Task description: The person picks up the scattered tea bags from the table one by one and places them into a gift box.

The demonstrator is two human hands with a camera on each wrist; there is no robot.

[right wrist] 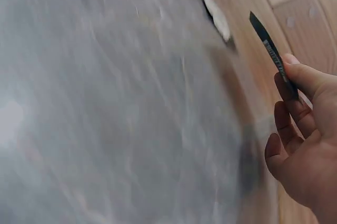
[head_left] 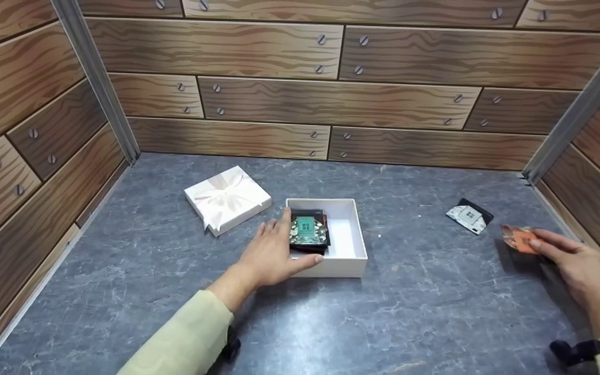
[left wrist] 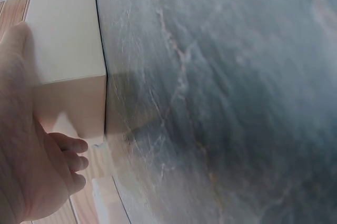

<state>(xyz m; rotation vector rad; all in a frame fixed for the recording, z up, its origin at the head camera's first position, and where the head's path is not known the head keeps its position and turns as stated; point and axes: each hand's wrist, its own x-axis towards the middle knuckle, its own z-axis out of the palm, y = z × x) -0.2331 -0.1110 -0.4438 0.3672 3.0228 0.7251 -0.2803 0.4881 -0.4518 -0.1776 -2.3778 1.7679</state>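
In the head view, my right hand [head_left: 581,265] pinches a small flat orange packet [head_left: 520,239] by its edge, raised over the table at the right. The right wrist view shows the packet [right wrist: 271,50] edge-on, dark with pale print, between thumb and fingers. My left hand [head_left: 271,252] rests against the near left corner of an uncovered white box [head_left: 346,268], thumb along the front rim and index finger along the left side. Inside the box's left part lies a stack of dark packets, a green-labelled one [head_left: 308,232] on top. A white-and-black packet [head_left: 470,215] lies on the table near my right hand.
A white lid [head_left: 228,198] with a ribbon bow lies behind and left of the box. The grey marbled table [head_left: 425,302] is bounded by wood-patterned walls [head_left: 274,99] at the back and both sides.
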